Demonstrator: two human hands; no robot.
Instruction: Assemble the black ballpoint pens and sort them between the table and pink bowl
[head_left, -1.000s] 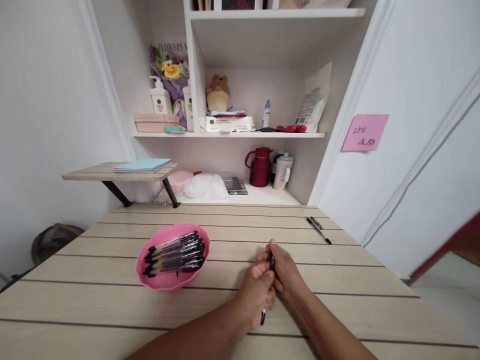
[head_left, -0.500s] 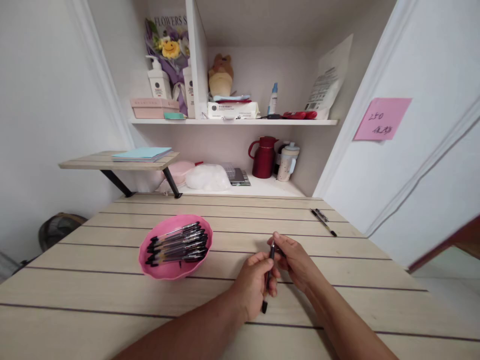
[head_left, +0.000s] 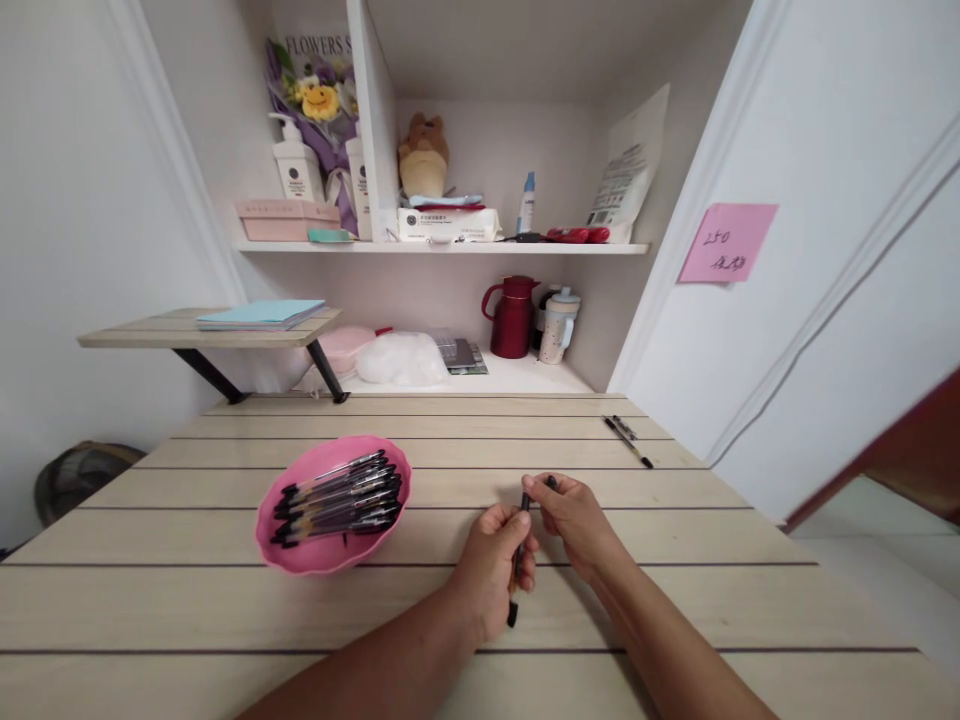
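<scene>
My left hand (head_left: 491, 570) is wrapped round a black pen (head_left: 514, 590) that points away from me over the wooden table (head_left: 675, 620). The pen's lower end sticks out under my fist. My right hand (head_left: 574, 520) pinches a small black cap (head_left: 551, 482) just right of the pen's upper tip, a short gap apart. A pink bowl (head_left: 330, 552) holding several black pens (head_left: 337, 497) sits to the left of my hands.
Two pens (head_left: 626, 440) lie near the table's far right edge. Behind the table are shelves with a red jug (head_left: 511, 318), a cup (head_left: 553, 326), bottles and a tissue pack. A raised wooden shelf (head_left: 150, 338) carries blue notebooks. A pink note (head_left: 726, 243) hangs on the right wall.
My hands were clasped together on the pen; now the right hand has drawn off to the right with the cap, leaving the pen in my left hand. The view shifted slightly.
</scene>
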